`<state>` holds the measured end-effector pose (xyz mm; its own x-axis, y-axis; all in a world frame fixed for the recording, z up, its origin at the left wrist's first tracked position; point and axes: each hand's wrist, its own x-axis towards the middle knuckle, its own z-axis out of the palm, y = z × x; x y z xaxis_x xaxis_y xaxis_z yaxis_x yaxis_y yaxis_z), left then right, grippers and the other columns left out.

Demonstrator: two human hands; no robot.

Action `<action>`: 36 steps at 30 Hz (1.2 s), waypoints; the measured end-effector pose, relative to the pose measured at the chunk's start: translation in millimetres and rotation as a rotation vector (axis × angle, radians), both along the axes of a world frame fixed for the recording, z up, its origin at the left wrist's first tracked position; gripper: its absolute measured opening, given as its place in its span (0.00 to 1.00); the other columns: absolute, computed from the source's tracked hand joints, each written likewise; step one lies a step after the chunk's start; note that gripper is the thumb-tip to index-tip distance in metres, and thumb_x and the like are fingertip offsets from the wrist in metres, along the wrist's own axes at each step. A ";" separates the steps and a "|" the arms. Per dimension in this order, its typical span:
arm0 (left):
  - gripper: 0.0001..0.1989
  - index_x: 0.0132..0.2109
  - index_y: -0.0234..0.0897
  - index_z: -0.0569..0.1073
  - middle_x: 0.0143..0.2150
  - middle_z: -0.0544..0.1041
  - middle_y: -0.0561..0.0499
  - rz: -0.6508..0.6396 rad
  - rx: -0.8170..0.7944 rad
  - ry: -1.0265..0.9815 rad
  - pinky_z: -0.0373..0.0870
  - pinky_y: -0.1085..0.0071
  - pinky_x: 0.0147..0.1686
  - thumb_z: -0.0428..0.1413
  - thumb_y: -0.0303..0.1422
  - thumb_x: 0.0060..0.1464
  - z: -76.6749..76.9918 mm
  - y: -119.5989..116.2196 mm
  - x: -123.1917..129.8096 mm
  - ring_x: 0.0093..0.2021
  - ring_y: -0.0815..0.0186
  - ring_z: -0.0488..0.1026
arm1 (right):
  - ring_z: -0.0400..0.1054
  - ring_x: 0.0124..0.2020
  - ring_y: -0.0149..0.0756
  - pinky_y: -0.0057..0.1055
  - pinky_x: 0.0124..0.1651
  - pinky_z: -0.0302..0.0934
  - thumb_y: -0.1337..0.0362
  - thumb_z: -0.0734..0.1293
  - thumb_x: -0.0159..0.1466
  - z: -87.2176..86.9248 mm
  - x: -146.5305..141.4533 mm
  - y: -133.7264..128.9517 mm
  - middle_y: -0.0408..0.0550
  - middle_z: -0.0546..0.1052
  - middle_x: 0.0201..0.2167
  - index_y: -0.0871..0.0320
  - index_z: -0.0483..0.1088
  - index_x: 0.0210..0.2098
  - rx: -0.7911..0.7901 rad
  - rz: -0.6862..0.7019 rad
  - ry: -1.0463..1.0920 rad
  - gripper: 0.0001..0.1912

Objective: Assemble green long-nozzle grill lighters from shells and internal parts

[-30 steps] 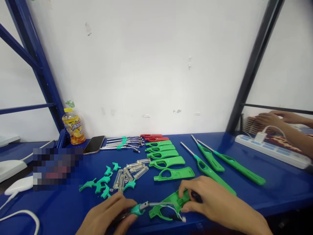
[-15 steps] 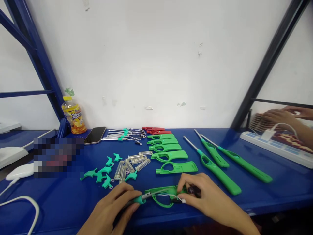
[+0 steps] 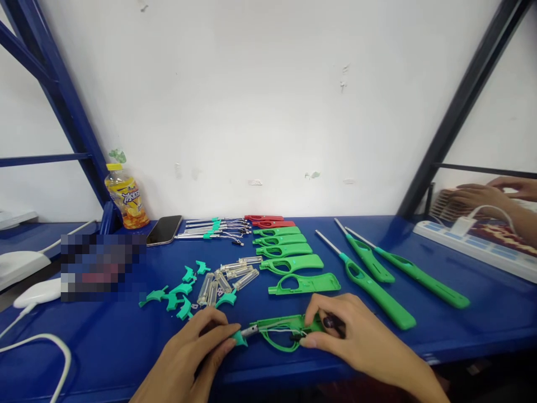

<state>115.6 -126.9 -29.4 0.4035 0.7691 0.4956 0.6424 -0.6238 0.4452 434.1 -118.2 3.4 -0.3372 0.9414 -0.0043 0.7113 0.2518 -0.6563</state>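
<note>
My left hand (image 3: 205, 347) is pinched on a metal tube with a teal collar (image 3: 240, 338), left of an open green lighter shell (image 3: 281, 344) near the table's front edge. Thin wires run from the tube along the shell. At the shell's right end, my right hand (image 3: 348, 336) pinches a small black part (image 3: 297, 337) on the wires; a dark object (image 3: 331, 322) sits within its curled fingers. Clear fuel tubes (image 3: 224, 281) and teal trigger pieces (image 3: 172, 298) lie beyond my left hand. Another green shell half (image 3: 310, 284) rests just behind.
Metal rods with wires (image 3: 213, 228) and red shells (image 3: 264, 218) lie at the back. Long green lighters (image 3: 377, 296) are on the right, near a power strip (image 3: 478, 246). A phone (image 3: 164, 230) and bottle (image 3: 127, 196) stand back left. Another person's hands (image 3: 495, 196) show far right.
The black part and wire end have shifted slightly left, closer against the shell. My left fingers have moved a little on the teal collar. The view has tilted slightly.
</note>
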 end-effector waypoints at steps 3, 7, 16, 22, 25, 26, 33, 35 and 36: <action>0.15 0.61 0.56 0.79 0.52 0.82 0.53 0.025 0.027 0.030 0.80 0.79 0.48 0.54 0.37 0.73 -1.4 -0.3 -0.6 0.50 0.65 0.84 | 0.64 0.29 0.33 0.29 0.33 0.51 0.48 0.75 0.67 -1.4 0.5 0.5 0.36 0.69 0.25 0.51 0.76 0.37 -0.004 0.001 0.003 0.14; 0.15 0.62 0.57 0.77 0.51 0.82 0.55 0.009 0.042 0.036 0.79 0.79 0.49 0.52 0.37 0.74 -2.8 -0.3 0.5 0.49 0.67 0.83 | 0.64 0.30 0.33 0.29 0.34 0.51 0.48 0.76 0.67 -2.9 1.1 0.8 0.35 0.69 0.25 0.51 0.76 0.37 0.005 0.009 0.004 0.14; 0.15 0.59 0.51 0.77 0.49 0.79 0.51 -0.006 0.099 0.091 0.79 0.75 0.48 0.51 0.31 0.74 -2.6 2.3 5.5 0.47 0.65 0.81 | 0.63 0.28 0.32 0.29 0.34 0.51 0.48 0.76 0.66 -2.2 1.2 2.2 0.34 0.69 0.24 0.51 0.76 0.37 0.024 0.019 0.013 0.15; 0.19 0.61 0.52 0.75 0.50 0.77 0.49 -0.024 0.123 0.145 0.79 0.73 0.44 0.48 0.28 0.72 -10.5 5.9 2.9 0.45 0.63 0.80 | 0.63 0.28 0.31 0.29 0.34 0.51 0.48 0.76 0.66 -0.5 1.1 2.4 0.34 0.69 0.24 0.51 0.76 0.36 0.032 0.022 0.004 0.15; 0.20 0.62 0.52 0.73 0.50 0.77 0.49 -0.038 0.099 0.178 0.78 0.73 0.43 0.47 0.27 0.72 -7.7 6.0 1.1 0.45 0.64 0.80 | 0.64 0.28 0.31 0.29 0.34 0.51 0.47 0.76 0.66 -0.5 1.1 2.4 0.34 0.69 0.24 0.51 0.77 0.36 0.032 0.020 -0.003 0.15; 0.21 0.62 0.52 0.73 0.50 0.77 0.49 -0.050 0.095 0.191 0.78 0.73 0.43 0.47 0.26 0.72 -6.2 5.9 0.4 0.45 0.64 0.80 | 0.64 0.29 0.31 0.29 0.35 0.51 0.47 0.76 0.66 -0.6 1.0 2.3 0.34 0.69 0.24 0.51 0.77 0.36 0.034 0.019 -0.006 0.15; 0.34 0.68 0.51 0.68 0.55 0.76 0.45 -0.115 0.110 0.241 0.79 0.68 0.50 0.44 0.16 0.62 -8.3 8.3 -6.6 0.50 0.63 0.79 | 0.64 0.28 0.32 0.29 0.34 0.50 0.46 0.76 0.66 -1.9 0.4 1.6 0.34 0.69 0.24 0.50 0.76 0.36 0.036 0.018 0.005 0.15; 0.37 0.68 0.52 0.68 0.55 0.76 0.45 -0.107 0.099 0.244 0.79 0.67 0.49 0.44 0.15 0.59 -10.7 8.9 -7.1 0.50 0.62 0.79 | 0.64 0.28 0.32 0.29 0.34 0.51 0.46 0.75 0.67 -2.7 1.2 1.4 0.34 0.69 0.24 0.51 0.76 0.36 0.045 0.023 0.008 0.16; 0.37 0.68 0.53 0.69 0.55 0.76 0.46 -0.100 0.094 0.239 0.80 0.67 0.49 0.44 0.15 0.58 -11.4 9.1 -7.1 0.50 0.61 0.80 | 0.64 0.28 0.32 0.29 0.34 0.51 0.45 0.75 0.68 -3.2 1.8 1.3 0.35 0.69 0.24 0.51 0.76 0.36 0.049 0.025 0.008 0.16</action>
<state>108.5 -117.8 -40.8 0.5895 0.6747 0.4442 0.6554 -0.7209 0.2253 435.9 -116.9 0.3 -0.3605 0.9317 0.0442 0.6989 0.3012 -0.6487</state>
